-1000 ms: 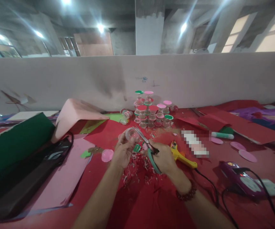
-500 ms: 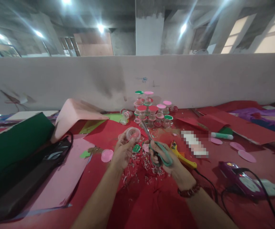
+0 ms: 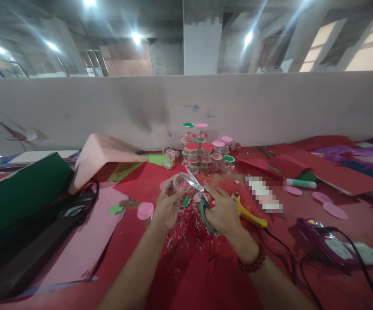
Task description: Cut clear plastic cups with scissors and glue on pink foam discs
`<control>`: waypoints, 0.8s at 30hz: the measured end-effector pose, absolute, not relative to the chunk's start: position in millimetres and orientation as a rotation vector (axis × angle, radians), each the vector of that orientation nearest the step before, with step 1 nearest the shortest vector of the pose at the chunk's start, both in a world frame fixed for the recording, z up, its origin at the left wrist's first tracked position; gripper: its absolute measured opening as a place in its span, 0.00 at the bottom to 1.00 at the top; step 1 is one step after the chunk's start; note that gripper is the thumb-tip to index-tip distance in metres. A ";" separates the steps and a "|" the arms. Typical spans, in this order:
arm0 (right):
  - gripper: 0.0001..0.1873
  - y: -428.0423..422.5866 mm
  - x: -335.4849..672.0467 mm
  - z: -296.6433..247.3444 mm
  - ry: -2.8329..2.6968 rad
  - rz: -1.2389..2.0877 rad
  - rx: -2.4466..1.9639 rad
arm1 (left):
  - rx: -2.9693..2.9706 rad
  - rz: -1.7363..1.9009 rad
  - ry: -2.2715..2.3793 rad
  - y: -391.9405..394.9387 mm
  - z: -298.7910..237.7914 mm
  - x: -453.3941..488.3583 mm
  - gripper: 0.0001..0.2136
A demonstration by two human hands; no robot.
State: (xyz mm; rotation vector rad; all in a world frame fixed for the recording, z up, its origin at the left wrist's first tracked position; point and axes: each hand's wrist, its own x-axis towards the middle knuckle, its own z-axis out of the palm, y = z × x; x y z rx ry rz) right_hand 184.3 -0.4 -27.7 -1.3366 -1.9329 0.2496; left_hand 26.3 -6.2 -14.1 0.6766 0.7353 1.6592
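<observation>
My left hand (image 3: 167,205) is closed round a small clear plastic cup (image 3: 179,182) with a pink disc on it, held just above the red table. My right hand (image 3: 222,210) grips green-handled scissors (image 3: 197,191); their blades are parted and reach the cup's edge. Paper trimmings (image 3: 186,224) lie scattered under both hands. A green disc (image 3: 185,200) sits between the hands.
A stack of small clear cups with pink, red and green tops (image 3: 205,148) stands at the wall. A yellow glue gun (image 3: 249,212) lies right of my hand, a purple device with cables (image 3: 325,243) farther right. Green, pink and black sheets (image 3: 28,206) fill the left. Pink discs (image 3: 330,204) lie right.
The right hand turned the scissors away from the cup, then brought them back; the blades now meet the cup's edge. The left hand kept the cup, lowering it slightly.
</observation>
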 end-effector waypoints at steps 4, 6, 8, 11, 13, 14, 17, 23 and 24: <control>0.21 0.8 185.7 -29.5 -1.939 0.268 -1.330 | 0.648 1.646 0.731 -5.7 -15.5 26.0 0.19; 0.21 1.1 186.0 -30.5 -1.948 0.305 -1.319 | 0.635 1.641 0.743 -5.5 -16.4 25.3 0.19; 0.20 0.7 185.9 -30.3 -1.947 0.348 -1.301 | 0.632 1.641 0.758 -5.4 -16.6 24.5 0.19; 0.16 -0.8 185.0 -27.9 -1.932 0.424 -1.273 | 0.638 1.639 0.763 -5.5 -14.9 23.9 0.19; 0.14 -1.5 184.1 -26.0 -1.930 0.520 -1.250 | 0.645 1.635 0.759 -5.6 -13.1 23.7 0.18; 0.13 -1.6 183.4 -25.3 -1.925 0.596 -1.230 | 0.647 1.635 0.760 -5.6 -12.4 23.5 0.18; 0.11 -2.2 180.7 -23.2 -1.854 0.904 -1.103 | 0.640 1.633 0.771 -4.6 -12.9 22.7 0.17; 0.19 -12.7 178.8 -11.9 -1.429 1.729 -0.957 | 0.682 1.640 0.708 -0.1 -21.3 21.5 0.18; 0.20 -13.9 180.1 -10.5 -1.358 1.825 -0.901 | 0.691 1.641 0.695 0.1 -22.1 21.3 0.17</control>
